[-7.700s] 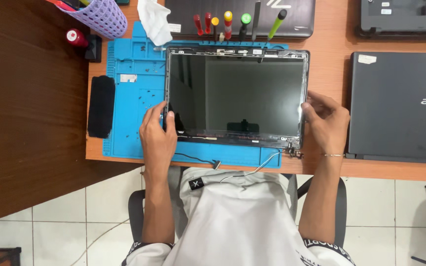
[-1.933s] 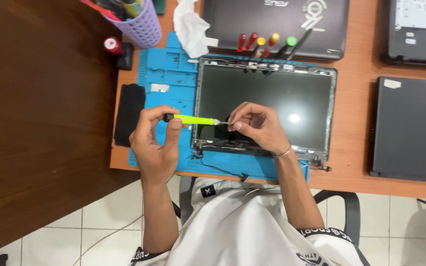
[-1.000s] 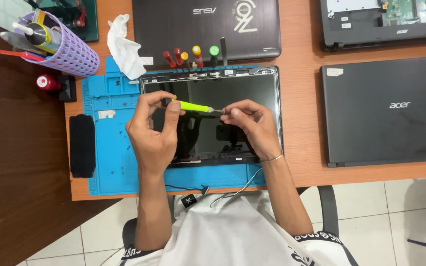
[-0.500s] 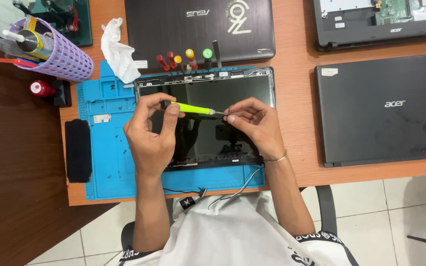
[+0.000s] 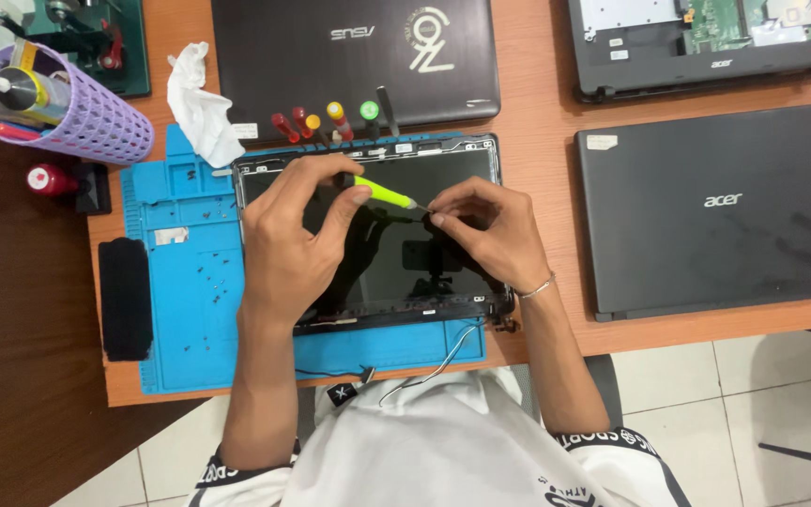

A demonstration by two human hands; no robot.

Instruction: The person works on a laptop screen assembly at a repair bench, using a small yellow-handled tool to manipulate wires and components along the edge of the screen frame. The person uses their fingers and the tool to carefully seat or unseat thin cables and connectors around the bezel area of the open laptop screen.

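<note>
A laptop screen panel (image 5: 452, 164) in its dark frame lies face up on a blue repair mat (image 5: 185, 310). Above the glass, my left hand (image 5: 298, 249) holds a small screwdriver with a yellow-green handle (image 5: 382, 192) by its handle end. My right hand (image 5: 485, 230) pinches the metal tip of the same screwdriver between thumb and fingers. Both hands hover over the upper middle of the panel, and their reflection shows in the glass. Thin cables (image 5: 443, 357) trail from the panel's lower edge toward my lap.
Several coloured screwdrivers (image 5: 330, 120) stand in a row behind the panel, before a closed dark laptop (image 5: 354, 56). Another closed laptop (image 5: 715, 202) lies right, an opened one (image 5: 706, 38) behind it. A purple tool basket (image 5: 77, 117), white tissue (image 5: 199, 103) and black pad (image 5: 126, 299) sit left.
Earlier both hands gripped the panel's sides; now they hold the yellow-green screwdriver over it. In the last second the hands barely moved while the view shifted slightly.
</note>
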